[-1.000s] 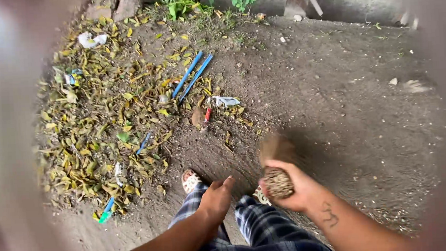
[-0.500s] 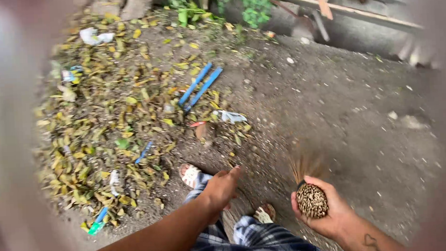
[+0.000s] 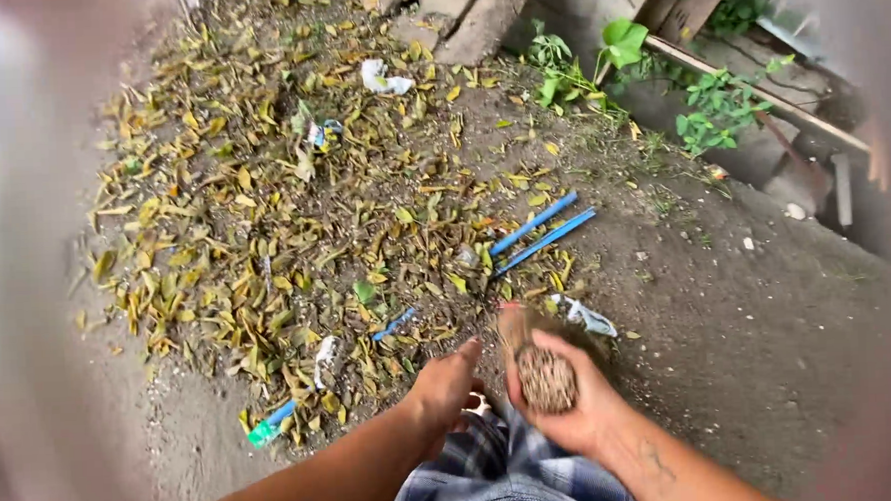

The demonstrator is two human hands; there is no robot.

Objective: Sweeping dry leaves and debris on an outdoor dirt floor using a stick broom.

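We could not make out the broom's bristles [image 3: 514, 328]: they were a brown blur at twelve o'clock from our right hand [image 3: 562, 401]. Both forearms ran off the bottom edge. A pale blurred ring hid the picture's sides. The white scraps [image 3: 386, 79] were too small to identify.

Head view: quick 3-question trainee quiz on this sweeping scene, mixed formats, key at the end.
1. True or false: the right hand grips the bundled end of a stick broom.
2. Multiple choice: the left hand is A) holding a blue stick, B) empty, fingers loosely curled, C) gripping the broom.
3. Short answer: what lies at the right edge of the pile of dry leaves, near the two long blue sticks?

Key:
1. True.
2. B.
3. Bare dirt ground, with a crumpled scrap of wrapper just beyond the broom.
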